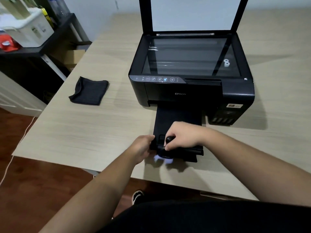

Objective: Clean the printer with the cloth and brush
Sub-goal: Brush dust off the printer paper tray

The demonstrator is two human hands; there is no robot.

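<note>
A black printer [183, 93] stands on the table with its scanner lid [193, 14] raised and the glass bare. Its output tray [178, 121] is pulled out toward me. My right hand [183, 135] is closed around a black-handled brush [169, 140], whose pale bristles [163, 159] blur at the tray's front edge. My left hand [143, 147] grips the tray's front left corner. A folded dark cloth [89, 91] lies on the table left of the printer, apart from both hands.
The light wooden table [75, 132] ends close to me, with dark floor below. A black shelf [42, 47] with a white box and a red object stands at far left. A white cable [10, 163] hangs off the table's left side.
</note>
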